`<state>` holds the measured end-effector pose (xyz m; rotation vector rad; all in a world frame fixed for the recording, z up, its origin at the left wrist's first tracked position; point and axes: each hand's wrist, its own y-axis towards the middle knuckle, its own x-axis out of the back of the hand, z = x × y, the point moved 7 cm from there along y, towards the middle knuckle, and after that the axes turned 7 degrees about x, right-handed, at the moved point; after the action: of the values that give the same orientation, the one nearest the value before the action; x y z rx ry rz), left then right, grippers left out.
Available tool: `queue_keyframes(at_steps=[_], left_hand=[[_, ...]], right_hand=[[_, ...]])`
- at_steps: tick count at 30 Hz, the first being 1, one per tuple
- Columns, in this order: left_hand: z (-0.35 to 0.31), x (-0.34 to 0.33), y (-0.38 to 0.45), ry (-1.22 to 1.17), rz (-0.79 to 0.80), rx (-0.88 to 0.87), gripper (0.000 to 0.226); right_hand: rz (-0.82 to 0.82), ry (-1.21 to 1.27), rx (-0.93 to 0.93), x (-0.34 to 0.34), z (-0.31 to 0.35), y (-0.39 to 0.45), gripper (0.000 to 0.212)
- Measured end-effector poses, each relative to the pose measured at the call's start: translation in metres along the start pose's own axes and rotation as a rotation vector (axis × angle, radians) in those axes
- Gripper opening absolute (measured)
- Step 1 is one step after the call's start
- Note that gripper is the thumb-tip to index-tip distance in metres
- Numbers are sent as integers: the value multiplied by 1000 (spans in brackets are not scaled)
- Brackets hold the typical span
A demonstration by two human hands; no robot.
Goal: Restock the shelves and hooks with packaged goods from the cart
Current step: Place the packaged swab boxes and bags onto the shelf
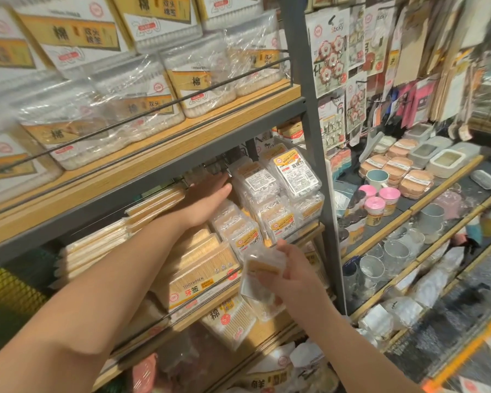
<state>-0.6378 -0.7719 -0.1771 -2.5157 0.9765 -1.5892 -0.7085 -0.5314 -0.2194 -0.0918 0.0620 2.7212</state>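
Nearest us, our right hand (292, 275) pinches a clear dental floss pack (262, 275) below the hanging floss packs (275, 188), while our left hand (207, 199), fingers straight, reaches to the hook (216, 165), probably readying room.

Glossy clear plastic on the cotton swab boxes (142, 109), crinkled film catching the light. Shelf board (182, 131) shows pale matt wood grain, framed by a smooth grey matt metal upright (309, 109). Dental floss packs (292, 171) are shiny transparent plastic with paper labels. The small packet (262, 275) in the right hand (295, 275) looks clear, glossy plastic too. Drinking glasses (394, 252) gleam smooth; pink lids (376, 201) look matt plastic.
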Motion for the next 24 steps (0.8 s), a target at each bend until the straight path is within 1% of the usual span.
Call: queue_keyframes(at_steps=[1, 3, 4, 5, 6, 7, 9, 10, 11, 12, 14, 15, 19, 21, 23, 24], left_hand=[[-9, 4, 2, -19, -51, -49, 91], [-43, 19, 0, -68, -175, -204, 53], [-61, 26, -4, -105, -225, -276, 41], [-74, 32, -8, -108, -248, -324, 35], [-85, 34, -10, -76, -241, -364, 36], [-87, 31, -8, -15, -207, -360, 45], [-79, 17, -1, 91, -94, -247, 75], [-76, 10, -1, 84, -27, -171, 91], [-72, 5, 0, 52, 31, -116, 102], [-72, 1, 1, 31, 64, -111, 103], [-75, 0, 1, 38, 57, -148, 88], [-75, 2, 1, 46, 33, -159, 84], [-70, 7, 2, 28, -57, -136, 92], [-70, 10, 0, 5, -103, -157, 92], [-72, 14, -4, -57, -181, -215, 88], [-70, 19, -3, -124, -227, -213, 82]], right_hand=[[-27, 24, -1, 5, 1, 0, 26], [-35, 65, -10, 10, 3, 2, 29], [-36, 71, -9, 11, 2, 3, 31], [-45, 70, -6, 12, 2, 4, 32], [-57, 72, -4, 14, 2, 5, 35], [-70, 76, -5, 15, 2, 5, 39], [-92, 82, -16, 19, -1, 5, 44], [-96, 67, -15, 20, -2, 5, 44], [-95, 44, -18, 21, -3, 4, 44], [-93, 26, -19, 22, -4, 4, 46], [-96, 17, -24, 24, -5, 5, 48], [-98, 16, -26, 25, -4, 6, 47], [-111, 31, -24, 30, 1, 11, 37], [-130, 36, -23, 33, 2, 13, 37], [-130, 47, -32, 33, 1, 15, 38], [-125, 56, -32, 32, 1, 15, 37]])
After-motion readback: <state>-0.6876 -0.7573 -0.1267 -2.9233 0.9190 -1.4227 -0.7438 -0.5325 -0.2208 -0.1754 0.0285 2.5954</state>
